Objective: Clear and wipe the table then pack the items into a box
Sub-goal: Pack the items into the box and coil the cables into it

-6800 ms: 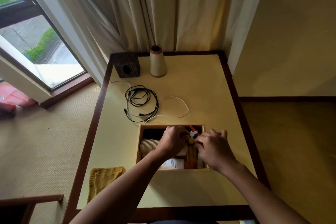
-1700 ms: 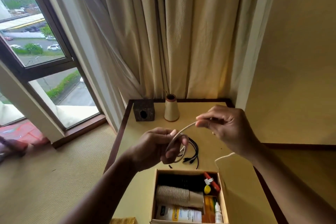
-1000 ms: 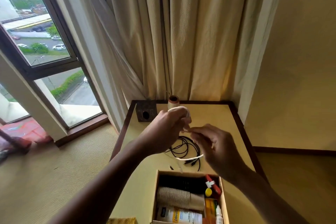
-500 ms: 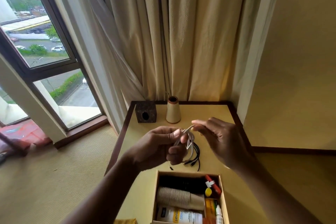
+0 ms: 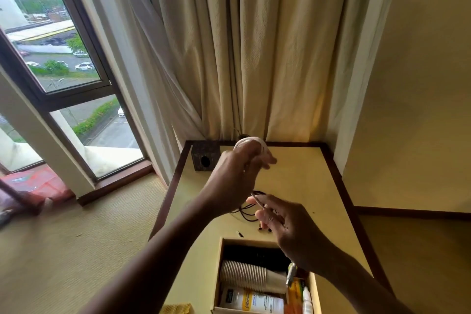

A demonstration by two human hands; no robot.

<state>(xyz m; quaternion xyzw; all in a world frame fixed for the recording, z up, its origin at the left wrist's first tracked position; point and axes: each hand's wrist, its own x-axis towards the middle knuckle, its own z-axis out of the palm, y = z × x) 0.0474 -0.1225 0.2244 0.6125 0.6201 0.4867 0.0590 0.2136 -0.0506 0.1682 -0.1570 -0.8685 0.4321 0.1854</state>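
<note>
Above the middle of the bench (image 5: pixel 308 181) both hands are up in the air; the left hand (image 5: pixel 235 172) is farther away and higher, and its fingers are curled round a small bundle of white cable (image 5: pixel 254 141) that loops over the top of them; the right hand (image 5: pixel 286 223) is nearer and lower, and its thumb and fingers pinch a thin loose end of the same white cable; the part of the cable between the two hands is too blurred to follow. Under the hands a black cable (image 5: pixel 248 211) lies in loose rings on the bench, just past the far edge of the box (image 5: pixel 218 265); the box sits open at the near end of the bench; inside it a stack of paper cups (image 5: pixel 244 275) lies on its side, with a white bottle with a label (image 5: pixel 252 301) nearer and a little dropper bottle (image 5: pixel 307 299) to the right. At the far left corner of the bench stands a dark block (image 5: pixel 206 159) with a round hole; a yellow cloth (image 5: pixel 177 309) peeks in at the near left edge; a cream curtain (image 5: pixel 254 46) hangs behind the bench, and a window (image 5: pixel 56 58) is on the left.
</note>
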